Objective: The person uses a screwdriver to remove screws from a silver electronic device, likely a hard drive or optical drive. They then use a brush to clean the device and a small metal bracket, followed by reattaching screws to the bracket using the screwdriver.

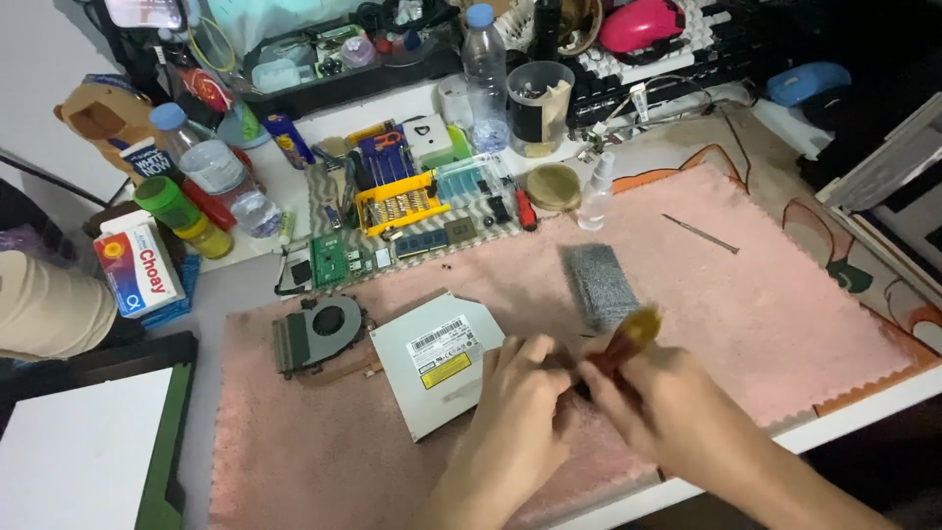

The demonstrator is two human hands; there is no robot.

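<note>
Nearest to me, the person's two hands met over the front of the pink mat (785, 324). The right hand (653, 397) had its grip closed around a screwdriver with a translucent amber-and-red handle (628, 339), the handle slanting up and away, blurred in the picture. The left hand (520, 388) lay just beside it, fingers curled at the corner of a slim silver optical drive (432, 358); I could not tell whether that grip actually pinched anything, since the fingertips hid the spot.

The drive lay flat on the mat, label up, tilted to the bench edge. Just left of it sat a laptop cooling fan with its copper heat pipe (319, 336). Behind the hands a grey block of foam (599, 285) rested on the mat, and farther right a thin metal pick (699, 233) lay alone.

Beyond the mat, a green circuit board (332, 260), a yellow bit holder (397, 201), a small spray bottle (595, 191) and a clear water bottle (485, 79) crowded the back of the bench (250, 285).
</note>
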